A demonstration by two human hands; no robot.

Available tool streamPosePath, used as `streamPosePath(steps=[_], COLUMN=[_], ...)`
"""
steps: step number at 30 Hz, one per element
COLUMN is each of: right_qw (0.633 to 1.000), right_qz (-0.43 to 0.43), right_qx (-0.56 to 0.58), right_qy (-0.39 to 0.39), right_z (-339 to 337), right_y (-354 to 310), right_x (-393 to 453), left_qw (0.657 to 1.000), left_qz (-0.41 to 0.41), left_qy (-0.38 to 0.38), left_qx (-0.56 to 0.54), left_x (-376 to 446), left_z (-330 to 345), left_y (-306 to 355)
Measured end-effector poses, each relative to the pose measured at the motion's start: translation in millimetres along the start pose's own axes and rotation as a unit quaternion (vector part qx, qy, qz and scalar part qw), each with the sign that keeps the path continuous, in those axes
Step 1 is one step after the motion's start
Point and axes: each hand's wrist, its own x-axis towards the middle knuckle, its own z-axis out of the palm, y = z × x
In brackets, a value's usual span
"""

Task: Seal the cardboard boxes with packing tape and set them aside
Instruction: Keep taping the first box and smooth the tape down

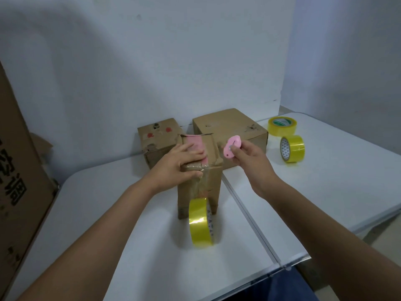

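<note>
1. Standing near the front of the white table [108, 213], a tall cardboard box [211, 181] has tape over its top edge and a pink patch on its top.
2. Left hand [180, 162] lies flat on the box top, fingers straight.
3. Right hand [247, 157] pinches a pink cutter [231, 146] just beside the box.
4. A yellow tape roll [200, 222] stands on edge against the box front.
5. Two more boxes [230, 131] sit behind; two tape rolls [291, 148] lie at the right.
</note>
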Motion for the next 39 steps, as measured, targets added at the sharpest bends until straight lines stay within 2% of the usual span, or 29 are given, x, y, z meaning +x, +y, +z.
streamPosePath(steps=[3,6,7,9,11,12,13,15,17,20,25,30,34,39], right_qw=[0.999,0.990,0.977,0.922,0.866,0.851,0.840,0.827,0.825,0.823,0.810,0.794,0.797,0.798], right_qz=[-0.017,-0.070,-0.104,-0.187,-0.246,-0.264,-0.281,-0.305,-0.306,-0.300,-0.293,-0.305,-0.296,-0.298], right_qx=[-0.027,-0.117,-0.180,-0.331,-0.419,-0.432,-0.437,-0.439,-0.441,-0.450,-0.483,-0.509,-0.511,-0.508], right_qy=[-0.003,-0.035,-0.049,-0.078,-0.115,-0.138,-0.158,-0.176,-0.175,-0.174,-0.158,-0.129,-0.127,-0.126], right_z=[17,34,38,43,44,44,45,47,49,51,51,52,53,58], right_y=[-8,-12,-13,-13,-10,-7,-3,4,6,6,8,9,9,7], right_x=[5,7,8,9,13,16,18,21,23,23,19,14,16,15], left_qw=[0.997,0.976,0.954,0.893,0.847,0.835,0.829,0.826,0.821,0.818,0.792,0.800,0.808,0.788], left_qz=[-0.031,-0.059,-0.077,-0.136,-0.218,-0.261,-0.302,-0.359,-0.367,-0.351,-0.356,-0.357,-0.369,-0.388], left_qy=[0.025,0.111,0.159,0.275,0.356,0.359,0.330,0.209,0.114,0.105,0.074,0.018,-0.035,-0.060], left_qx=[-0.059,-0.178,-0.244,-0.330,-0.329,-0.327,-0.337,-0.381,-0.423,-0.443,-0.490,-0.482,-0.458,-0.474], left_x=[3,1,-2,-13,-32,-43,-55,-75,-85,-80,-74,-79,-75,-77], left_z=[0,1,1,3,10,15,22,38,52,66,66,54,51,53], left_y=[-2,5,8,7,-1,-5,-5,6,22,40,47,38,28,18])
